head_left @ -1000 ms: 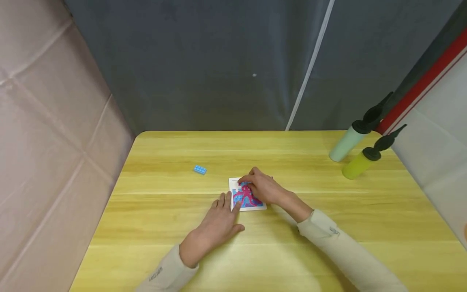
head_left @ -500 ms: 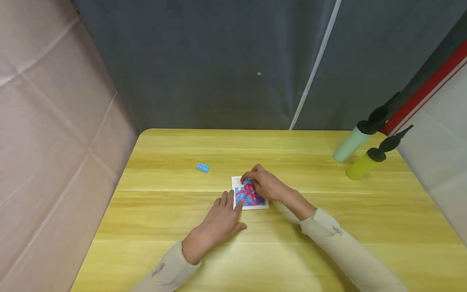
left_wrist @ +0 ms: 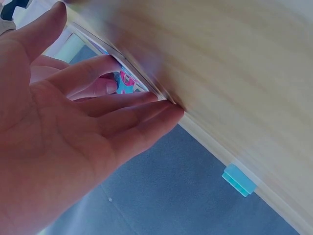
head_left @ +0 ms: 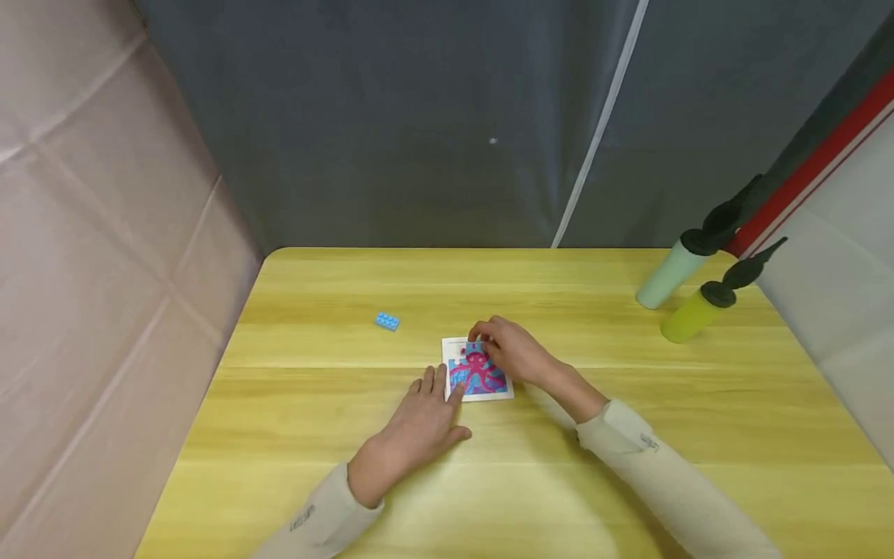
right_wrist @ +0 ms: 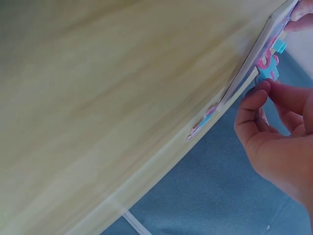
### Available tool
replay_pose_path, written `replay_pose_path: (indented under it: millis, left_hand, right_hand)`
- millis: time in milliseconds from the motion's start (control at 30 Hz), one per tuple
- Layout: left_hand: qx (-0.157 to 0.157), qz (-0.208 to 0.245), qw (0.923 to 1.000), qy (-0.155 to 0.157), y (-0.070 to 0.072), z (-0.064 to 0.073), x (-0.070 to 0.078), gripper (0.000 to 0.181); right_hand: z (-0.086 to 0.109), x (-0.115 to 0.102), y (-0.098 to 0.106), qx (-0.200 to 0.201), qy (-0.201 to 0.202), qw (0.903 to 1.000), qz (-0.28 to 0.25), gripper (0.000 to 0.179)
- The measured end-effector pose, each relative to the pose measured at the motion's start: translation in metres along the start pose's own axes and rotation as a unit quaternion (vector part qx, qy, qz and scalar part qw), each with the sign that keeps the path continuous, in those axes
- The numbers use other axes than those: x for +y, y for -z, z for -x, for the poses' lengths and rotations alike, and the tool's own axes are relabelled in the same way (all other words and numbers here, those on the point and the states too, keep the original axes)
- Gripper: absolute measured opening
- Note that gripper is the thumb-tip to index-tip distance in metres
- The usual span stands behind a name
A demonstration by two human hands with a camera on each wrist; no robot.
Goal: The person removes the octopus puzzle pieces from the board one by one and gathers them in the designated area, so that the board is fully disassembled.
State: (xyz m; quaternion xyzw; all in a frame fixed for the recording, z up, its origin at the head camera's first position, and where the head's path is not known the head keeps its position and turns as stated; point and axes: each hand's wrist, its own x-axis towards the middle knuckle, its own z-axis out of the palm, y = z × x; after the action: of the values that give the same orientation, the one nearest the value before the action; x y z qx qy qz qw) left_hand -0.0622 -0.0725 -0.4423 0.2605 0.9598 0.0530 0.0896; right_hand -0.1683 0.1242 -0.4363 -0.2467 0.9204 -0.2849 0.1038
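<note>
A small white-bordered jigsaw puzzle (head_left: 452,347) with a pink octopus on blue lies on the table in front of me. My left hand (head_left: 417,423) rests flat at its left side, fingers straight, the index fingertip over the lower left of the picture. At the upper right edge is my right hand (head_left: 518,353), whose thumb and index finger pinch a blue and pink puzzle piece (right_wrist: 268,72). That piece stands tilted up over the board in the right wrist view. A loose puzzle piece (right_wrist: 201,122) lies on the table beside the board, hidden behind the right hand in the head view.
A blue toy brick (head_left: 387,321) lies beyond the puzzle to the left. Two hand pumps, one mint green (head_left: 670,276) and one yellow-green (head_left: 691,314), stand at the table's back right. A dark curtain (head_left: 391,132) hangs behind the wooden table (head_left: 300,435).
My right fingertips have shifted slightly right and back along the puzzle's top edge, uncovering more of its upper left. The left hand stays in place.
</note>
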Motion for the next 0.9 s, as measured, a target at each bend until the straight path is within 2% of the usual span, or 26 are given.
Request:
replay_pose_path:
  millis: [233, 400, 900]
  left_hand:
    - [-0.013, 0.026, 0.9994, 0.017, -0.006, 0.010, -0.002, 0.073]
    - [-0.008, 0.027, 0.9994, 0.019, -0.007, 0.013, -0.003, 0.073]
    - [-0.006, 0.020, 0.9997, 0.012, -0.001, 0.007, -0.005, 0.072]
  right_hand:
    - [-0.002, -0.002, -0.009, -0.012, -0.006, 0.9990, -0.042, 0.016]
    - [-0.004, -0.001, -0.013, -0.011, -0.014, 0.9981, -0.058, 0.013]
    - [-0.005, -0.002, 0.001, -0.006, -0.021, 0.9979, -0.061, 0.012]
